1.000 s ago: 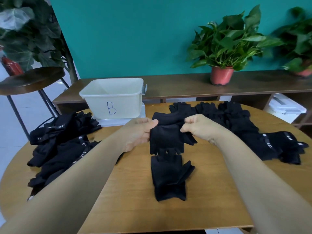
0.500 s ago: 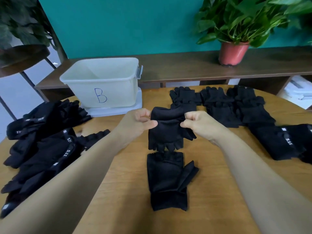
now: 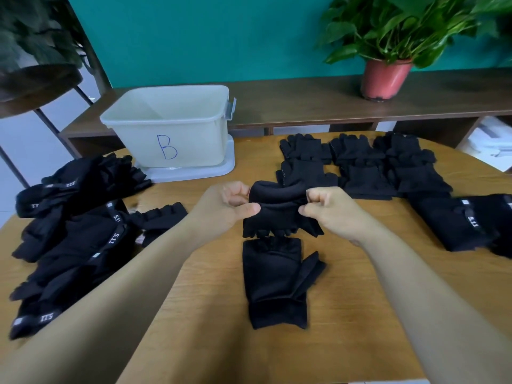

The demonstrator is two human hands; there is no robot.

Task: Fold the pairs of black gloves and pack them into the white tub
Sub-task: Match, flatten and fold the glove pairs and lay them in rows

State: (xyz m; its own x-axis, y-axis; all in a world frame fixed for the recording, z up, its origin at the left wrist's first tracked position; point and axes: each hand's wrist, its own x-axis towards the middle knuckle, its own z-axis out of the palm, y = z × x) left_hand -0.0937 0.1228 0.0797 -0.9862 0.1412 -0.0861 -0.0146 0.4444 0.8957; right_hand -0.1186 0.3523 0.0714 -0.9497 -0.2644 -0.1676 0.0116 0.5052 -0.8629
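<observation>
Across the wooden tabletop [image 3: 360, 314] the work is spreading out. A loose heap of black gloves [image 3: 69, 245] is lying at the left. The white tub [image 3: 194, 139] is standing at the far side, well apart from the hands, and no glove is showing in the part of its inside that is visible. Rows of folded pairs [image 3: 360, 167] are sitting to the tub's right.

Near the middle, a flat glove [image 3: 274, 281] is lying with its cuff toward the person and its finger ends pointing away. Just beyond it the held glove [image 3: 277, 214] is hanging cuff-up, its finger ends almost meeting those of the flat one.

The left hand [image 3: 224, 209] and the right hand [image 3: 329, 214] are each pinching one side of that cuff, thumb on the near face and curled fingers behind. Each grip is narrow and closed on the fabric.

The person seems to be matching this glove to the flat one to make a pair. Doing it well probably means:
- holding the cuff taut and level between the two hands so the soft fabric is not sagging or twisting;
- squaring edges and finger ends against the flat glove before folding;
- pressing the fold firmly, since a slack one is likely to spring open on the way to the tub.
</observation>
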